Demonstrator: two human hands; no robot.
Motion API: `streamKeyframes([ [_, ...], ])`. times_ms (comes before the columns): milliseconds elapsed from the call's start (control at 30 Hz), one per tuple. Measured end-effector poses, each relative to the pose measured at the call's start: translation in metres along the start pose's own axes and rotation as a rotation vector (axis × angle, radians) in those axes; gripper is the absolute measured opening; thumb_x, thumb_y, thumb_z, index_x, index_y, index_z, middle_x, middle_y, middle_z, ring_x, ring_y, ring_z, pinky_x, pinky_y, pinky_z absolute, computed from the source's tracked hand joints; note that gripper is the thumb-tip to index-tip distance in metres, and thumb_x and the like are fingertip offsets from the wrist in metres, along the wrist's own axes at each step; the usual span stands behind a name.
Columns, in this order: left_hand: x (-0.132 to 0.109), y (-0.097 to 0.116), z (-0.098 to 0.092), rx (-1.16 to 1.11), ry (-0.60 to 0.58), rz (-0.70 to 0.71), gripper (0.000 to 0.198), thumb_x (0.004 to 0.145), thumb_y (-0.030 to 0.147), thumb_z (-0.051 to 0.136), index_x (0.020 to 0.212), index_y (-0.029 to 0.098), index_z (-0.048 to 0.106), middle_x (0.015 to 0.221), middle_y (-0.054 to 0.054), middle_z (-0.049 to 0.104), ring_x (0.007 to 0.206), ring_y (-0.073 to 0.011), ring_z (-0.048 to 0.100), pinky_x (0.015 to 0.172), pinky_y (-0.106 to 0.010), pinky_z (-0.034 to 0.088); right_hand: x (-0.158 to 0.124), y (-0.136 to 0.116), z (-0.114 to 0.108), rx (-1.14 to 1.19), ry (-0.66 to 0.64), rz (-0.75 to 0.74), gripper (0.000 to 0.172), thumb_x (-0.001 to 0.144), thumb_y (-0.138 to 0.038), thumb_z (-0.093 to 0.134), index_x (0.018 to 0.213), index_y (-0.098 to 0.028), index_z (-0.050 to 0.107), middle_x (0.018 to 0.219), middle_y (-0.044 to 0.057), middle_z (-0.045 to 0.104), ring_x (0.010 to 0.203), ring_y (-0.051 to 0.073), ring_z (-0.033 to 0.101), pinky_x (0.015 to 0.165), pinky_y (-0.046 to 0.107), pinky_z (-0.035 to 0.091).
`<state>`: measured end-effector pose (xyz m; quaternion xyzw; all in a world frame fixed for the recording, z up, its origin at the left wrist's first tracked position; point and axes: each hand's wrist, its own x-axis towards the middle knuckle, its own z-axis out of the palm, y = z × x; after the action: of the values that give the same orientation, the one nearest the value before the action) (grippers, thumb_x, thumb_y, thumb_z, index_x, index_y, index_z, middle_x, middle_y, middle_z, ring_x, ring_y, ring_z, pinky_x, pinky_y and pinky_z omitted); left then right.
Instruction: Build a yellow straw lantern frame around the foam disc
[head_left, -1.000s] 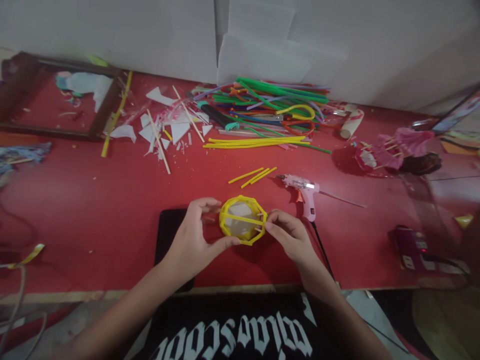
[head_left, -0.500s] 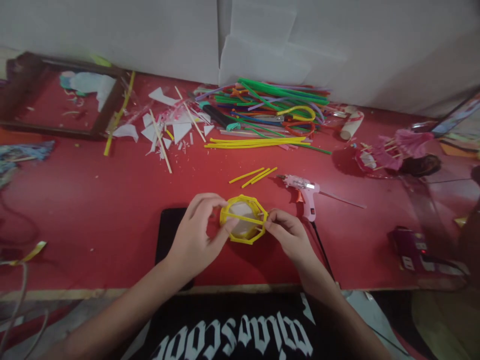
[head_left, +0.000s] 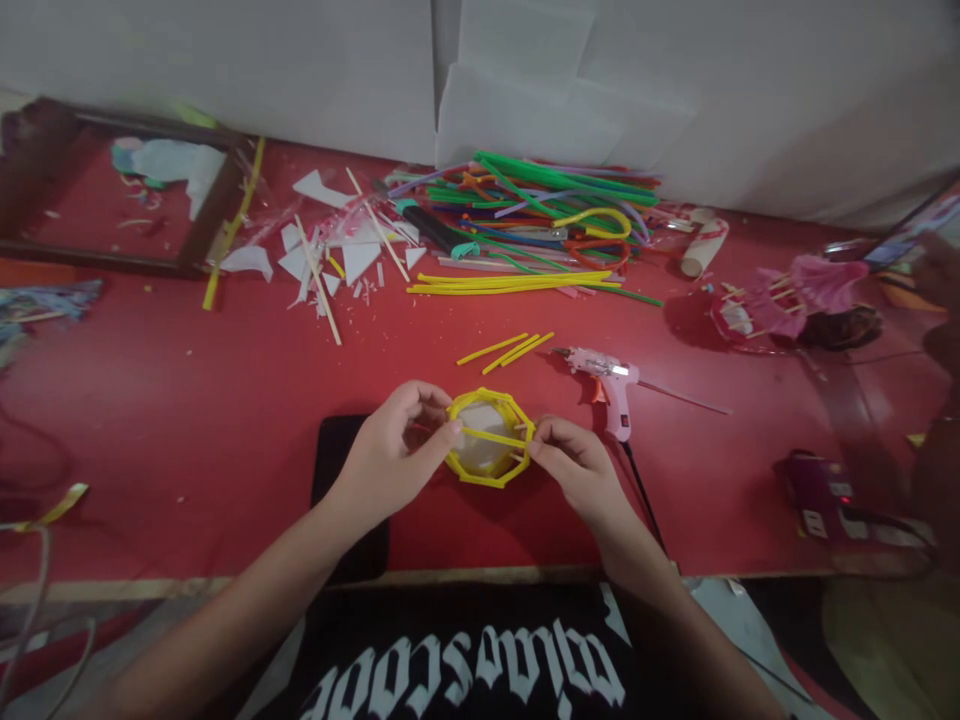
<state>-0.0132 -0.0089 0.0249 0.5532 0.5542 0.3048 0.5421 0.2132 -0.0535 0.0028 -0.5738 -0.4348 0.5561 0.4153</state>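
Observation:
A small many-sided basket (head_left: 480, 480) built of yellow pipe-cleaner pieces stands on the red table, with a pale bottom inside. One straight yellow pipe-cleaner piece (head_left: 491, 437) lies across its top from side to side. My left hand (head_left: 409, 435) pinches the left rim and the left end of that crosspiece between thumb and fingers. At the opposite rim, my right hand (head_left: 570, 460) grips the other end with thumb and forefinger. Short wooden stick ends show inside the right wall. Just beyond the basket lie several cut yellow pieces (head_left: 517, 350).
A pink glue gun (head_left: 616, 390) lies to the right, its cord running toward me. Under my left forearm is a black phone-like slab (head_left: 337, 450). Pipe cleaners (head_left: 540, 200), a cutter (head_left: 435, 230) and paper scraps (head_left: 360, 262) lie behind. A brown tray (head_left: 105, 255) sits far left.
My left thumb has moved up from inside the basket to the left end of the crosspiece, and the fingers have closed in on the rim. My right hand stays at the right rim.

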Motion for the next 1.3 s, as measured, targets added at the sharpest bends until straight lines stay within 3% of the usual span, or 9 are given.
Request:
streamKeyframes([
  [133, 0.005, 0.002, -0.001, -0.109, -0.026, -0.085, 0.026, 0.076, 0.034, 0.078, 0.086, 0.021, 0.057, 0.078, 0.001, 0.066, 0.069, -0.0135, 0.066, 0.061, -0.025, 0.052, 0.0, 0.0, 0.0, 0.003, 0.001, 0.009, 0.022, 0.079, -0.034, 0.069, 0.065, -0.022, 0.057, 0.067, -0.001, 0.056, 0.065, 0.014, 0.049, 0.061, 0.026, 0.041],
  [300, 0.007, 0.005, -0.002, -0.169, -0.061, -0.136, 0.03, 0.076, 0.035, 0.078, 0.09, 0.021, 0.055, 0.072, 0.004, 0.062, 0.064, -0.0111, 0.06, 0.06, -0.024, 0.048, 0.001, 0.0, -0.001, -0.002, -0.004, 0.015, 0.022, 0.079, -0.034, 0.069, 0.065, -0.022, 0.058, 0.066, -0.002, 0.055, 0.064, 0.013, 0.048, 0.06, 0.026, 0.04],
  [500, 0.002, 0.002, -0.01, 0.072, -0.104, -0.072, 0.036, 0.085, 0.046, 0.072, 0.106, 0.022, 0.056, 0.087, 0.0, 0.068, 0.077, -0.0172, 0.068, 0.068, -0.031, 0.051, 0.0, -0.001, -0.002, -0.01, -0.004, 0.011, 0.021, 0.079, -0.034, 0.068, 0.065, -0.022, 0.058, 0.067, -0.002, 0.055, 0.064, 0.014, 0.049, 0.061, 0.026, 0.041],
  [633, 0.004, 0.004, -0.018, 0.009, -0.147, -0.093, 0.041, 0.083, 0.053, 0.073, 0.105, 0.02, 0.061, 0.1, -0.006, 0.072, 0.091, -0.0214, 0.07, 0.078, -0.036, 0.056, 0.001, -0.002, -0.002, -0.015, -0.006, 0.007, 0.022, 0.08, -0.034, 0.068, 0.065, -0.022, 0.057, 0.066, -0.002, 0.054, 0.064, 0.013, 0.049, 0.061, 0.025, 0.042],
  [933, 0.016, 0.003, -0.032, -0.161, 0.178, -0.021, 0.03, 0.075, 0.035, 0.084, 0.096, 0.021, 0.066, 0.094, -0.003, 0.073, 0.091, -0.017, 0.07, 0.084, -0.029, 0.058, -0.002, -0.002, -0.002, -0.037, -0.008, -0.051, 0.023, 0.084, -0.034, 0.069, 0.068, -0.022, 0.059, 0.067, -0.002, 0.057, 0.062, 0.013, 0.05, 0.058, 0.023, 0.043],
  [1200, 0.019, 0.006, -0.034, -0.193, 0.17, 0.01, 0.04, 0.073, 0.029, 0.086, 0.107, 0.021, 0.068, 0.103, -0.006, 0.077, 0.098, -0.0198, 0.072, 0.084, -0.03, 0.059, -0.005, -0.002, -0.008, -0.081, 0.039, -0.233, 0.025, 0.096, -0.035, 0.06, 0.076, -0.023, 0.067, 0.077, 0.001, 0.066, 0.074, 0.017, 0.062, 0.068, 0.027, 0.05],
  [1300, 0.021, -0.002, -0.033, -0.149, 0.184, 0.051, 0.028, 0.079, 0.032, 0.081, 0.104, 0.021, 0.072, 0.093, -0.004, 0.076, 0.086, -0.0173, 0.07, 0.078, -0.029, 0.057, -0.006, 0.003, -0.008, -0.113, 0.112, -0.306, 0.026, 0.098, -0.033, 0.057, 0.077, -0.023, 0.068, 0.081, 0.002, 0.07, 0.079, 0.018, 0.066, 0.072, 0.029, 0.052],
])
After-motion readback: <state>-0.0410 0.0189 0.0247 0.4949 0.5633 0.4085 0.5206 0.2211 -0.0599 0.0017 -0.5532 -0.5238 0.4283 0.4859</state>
